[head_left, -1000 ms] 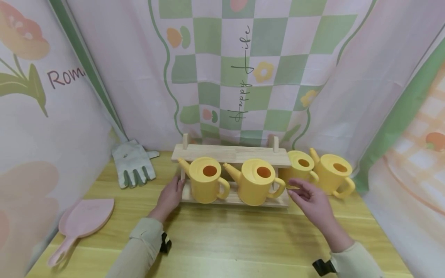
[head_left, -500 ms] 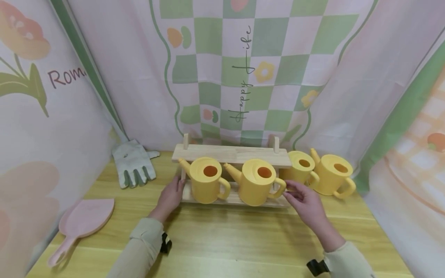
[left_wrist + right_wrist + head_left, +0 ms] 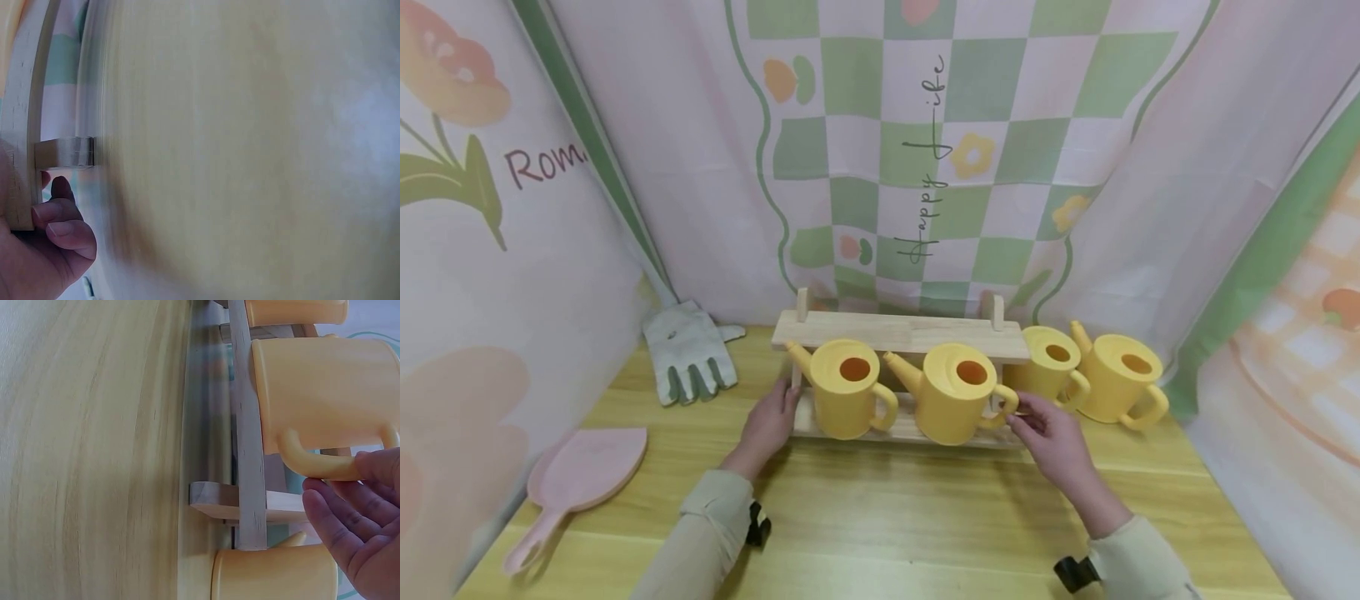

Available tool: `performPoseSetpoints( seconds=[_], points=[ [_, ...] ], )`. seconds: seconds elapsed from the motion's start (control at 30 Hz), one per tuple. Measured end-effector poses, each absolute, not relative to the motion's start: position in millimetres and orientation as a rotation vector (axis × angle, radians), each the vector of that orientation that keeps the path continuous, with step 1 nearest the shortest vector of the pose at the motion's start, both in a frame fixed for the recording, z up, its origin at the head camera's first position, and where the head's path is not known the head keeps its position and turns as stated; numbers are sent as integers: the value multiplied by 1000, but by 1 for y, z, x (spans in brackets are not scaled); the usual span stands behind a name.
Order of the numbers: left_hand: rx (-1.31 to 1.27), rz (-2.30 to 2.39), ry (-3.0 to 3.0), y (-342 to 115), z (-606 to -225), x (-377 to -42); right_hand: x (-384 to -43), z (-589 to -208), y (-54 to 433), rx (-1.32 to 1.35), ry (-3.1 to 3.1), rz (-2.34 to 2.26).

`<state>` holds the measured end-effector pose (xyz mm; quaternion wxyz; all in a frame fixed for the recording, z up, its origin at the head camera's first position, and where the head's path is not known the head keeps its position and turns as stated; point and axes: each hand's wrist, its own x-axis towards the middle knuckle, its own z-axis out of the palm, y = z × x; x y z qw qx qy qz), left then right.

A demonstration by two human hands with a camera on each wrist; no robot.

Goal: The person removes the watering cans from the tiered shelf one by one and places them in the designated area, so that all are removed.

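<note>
Two yellow watering cans stand side by side on the lower board of a small two-tier wooden shelf [image 3: 898, 332], spouts toward the left. My left hand [image 3: 767, 429] grips the left end of that lower board, fingers curled under it as the left wrist view shows. The left watering can [image 3: 838, 408] stands just right of this hand. With thumb and fingers, my right hand [image 3: 1051, 437] pinches the handle [image 3: 319, 466] of the right watering can [image 3: 947, 412]. In the right wrist view the can's base rests along the board [image 3: 250, 487].
Two more yellow cans, one partly behind the shelf [image 3: 1045, 362] and another farther right [image 3: 1112, 383], stand on the wooden table [image 3: 880, 517]. At the left lie a grey-white glove [image 3: 688, 350] and a pink dustpan [image 3: 587, 471]. A patterned curtain [image 3: 917, 150] hangs behind.
My right hand has moved left from beside the right watering can and taken hold of its handle. The left hand and both cans on the shelf look unmoved.
</note>
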<state>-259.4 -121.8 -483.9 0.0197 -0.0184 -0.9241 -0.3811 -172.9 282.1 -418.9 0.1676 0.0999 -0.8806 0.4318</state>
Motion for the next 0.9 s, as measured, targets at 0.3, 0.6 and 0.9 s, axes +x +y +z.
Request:
performPoseSetpoints(
  seconds=[0.3,0.6,0.9],
  points=[
    [-59,-1190,-2861,-122,-485,-259,-173,-424,283,278,-2495,1265],
    [-72,-1184,-2848,-122,-483,-257,-169,-426,279,206,-2472,1304],
    [-86,-1162,-2846,-121,-482,-255,-164,-428,277,243,-2413,1316]
  ],
)
